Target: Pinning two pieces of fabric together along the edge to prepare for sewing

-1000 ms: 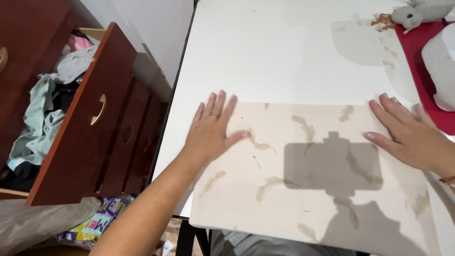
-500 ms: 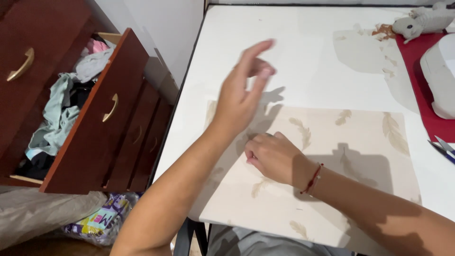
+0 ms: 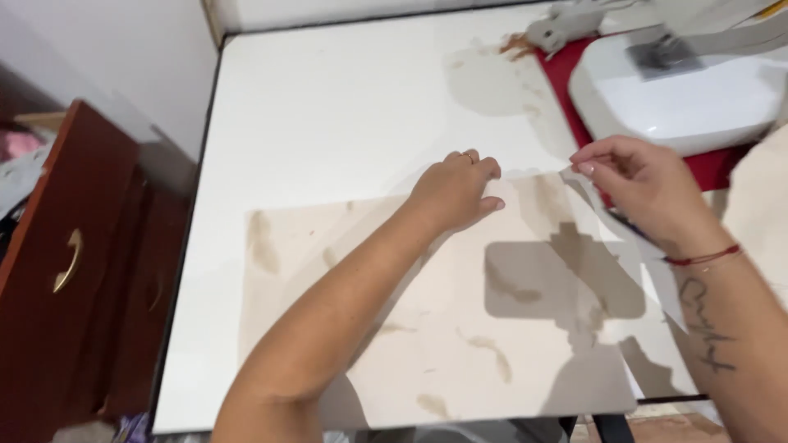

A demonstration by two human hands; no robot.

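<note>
The left hand lay loosely curled, knuckles up, pressing on the far edge of a beige fabric sheet with brown feather-like marks, which was spread flat on the white table. The right hand pinched the sheet's far right corner between thumb and fingertips, lifting it slightly, just beside a white sewing machine on a red mat. A brown drawer unit stood left of the table.

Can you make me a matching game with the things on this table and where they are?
Things:
1. left hand
2. right hand
3. white machine
4. brown dresser

Places:
A. standing left of the table
B. pinching the sheet's far right corner
C. on the red cloth
D. lying on the beige sheet

Pairs: 1-D, 2-B, 3-C, 4-A
</note>
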